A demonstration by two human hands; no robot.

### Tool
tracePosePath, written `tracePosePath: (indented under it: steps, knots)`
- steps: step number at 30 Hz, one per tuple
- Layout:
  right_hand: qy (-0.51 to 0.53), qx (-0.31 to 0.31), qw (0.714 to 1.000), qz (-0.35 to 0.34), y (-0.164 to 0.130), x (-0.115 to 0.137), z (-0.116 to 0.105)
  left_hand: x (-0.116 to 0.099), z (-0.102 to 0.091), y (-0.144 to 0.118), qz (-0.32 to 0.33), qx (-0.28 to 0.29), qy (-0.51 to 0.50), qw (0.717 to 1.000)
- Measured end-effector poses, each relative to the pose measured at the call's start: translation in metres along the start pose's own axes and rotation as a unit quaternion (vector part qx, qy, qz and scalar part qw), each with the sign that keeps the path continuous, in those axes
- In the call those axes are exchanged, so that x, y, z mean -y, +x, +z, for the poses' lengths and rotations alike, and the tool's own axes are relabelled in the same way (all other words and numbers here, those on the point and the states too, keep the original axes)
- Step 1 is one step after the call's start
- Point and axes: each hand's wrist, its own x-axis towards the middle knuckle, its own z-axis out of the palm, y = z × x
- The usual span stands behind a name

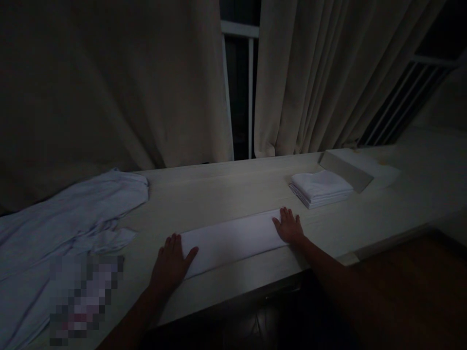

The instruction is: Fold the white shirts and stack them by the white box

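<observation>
Both forearms were bare, no sleeves visible; bare left hand (170, 262) and bare right hand (289, 227) showed no rings, watch or gloves, though dim light hid detail

Both arms are extending forward from the lower edge of the view, forearms bare and converging slightly away from the body. The left hand (170, 262) is lying palm down with its 4 fingers pointing forward and the thumb spreading out to the right. The right hand (289, 226) is also resting flat, palm down, fingers together and angling forward and left, wrist straight.
</observation>
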Motion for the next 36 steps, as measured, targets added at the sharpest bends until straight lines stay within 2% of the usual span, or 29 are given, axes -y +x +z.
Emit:
tracePosePath:
  steps: [4, 7, 9, 12, 14, 16, 18, 22, 26, 31, 36]
  knots:
    - [0.001, -0.006, 1.000, -0.012, -0.021, -0.009, 0.000, 0.005, -0.003, -0.021, 0.019, -0.003, -0.003, 1.000]
    - [-0.002, 0.002, 0.999, -0.032, -0.029, -0.014, -0.008, 0.006, -0.012, -0.029, 0.026, 0.017, -0.001, 1.000]
    - [-0.011, -0.022, 0.999, -0.049, -0.031, -0.012, -0.018, 0.003, -0.022, -0.026, 0.026, 0.030, 0.013, 0.999]
    - [-0.022, -0.075, 0.991, -0.107, -0.030, -0.005, -0.032, -0.003, -0.037, -0.014, 0.048, 0.004, 0.037, 0.998]
    - [-0.018, -0.054, 0.987, -0.153, -0.029, -0.003, -0.034, -0.005, -0.040, -0.009, 0.065, 0.005, 0.034, 0.997]
    - [-0.007, -0.010, 0.985, -0.170, -0.027, -0.007, -0.031, -0.001, -0.035, -0.010, 0.066, 0.033, 0.021, 0.997]
    - [0.002, 0.009, 0.988, -0.155, -0.024, -0.016, -0.024, 0.007, -0.026, -0.017, 0.061, 0.043, 0.010, 0.997]
    - [0.005, -0.006, 0.992, -0.125, -0.020, -0.031, -0.011, 0.021, -0.012, -0.030, 0.067, 0.008, -0.001, 0.998]
    - [-0.005, -0.014, 0.994, -0.110, -0.019, -0.031, -0.007, 0.022, -0.011, -0.031, 0.072, -0.005, -0.002, 0.997]
    - [-0.010, -0.011, 0.994, -0.107, -0.020, -0.028, -0.008, 0.025, -0.013, -0.031, 0.082, 0.004, -0.001, 0.997]
    - [-0.009, 0.005, 0.995, -0.097, -0.022, -0.025, -0.017, 0.033, -0.006, -0.028, 0.107, 0.003, -0.005, 0.994]
